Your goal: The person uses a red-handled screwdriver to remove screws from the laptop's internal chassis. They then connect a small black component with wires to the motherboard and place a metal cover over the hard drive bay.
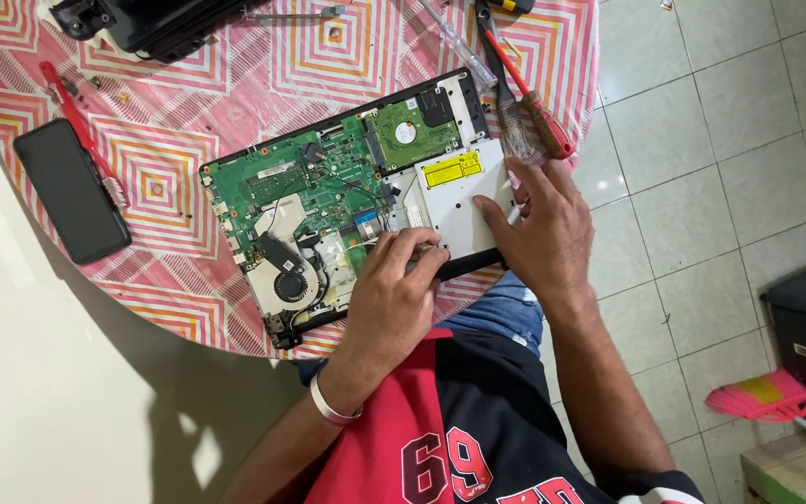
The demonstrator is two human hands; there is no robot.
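Resting both hands on opened laptop (pixel 347 201): green board, silver drive exposed.

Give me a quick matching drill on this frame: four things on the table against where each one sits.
Things:
1. phone
2. paintbrush
3. right hand
4. cooling fan

Places:
A. on the silver disc drive
B. near corner of the open laptop, beside the left hand
C. far edge of the table, next to the red-handled screwdriver
D. left side of the tablecloth, dark screen up

Pairs: 1-D, 2-C, 3-A, 4-B
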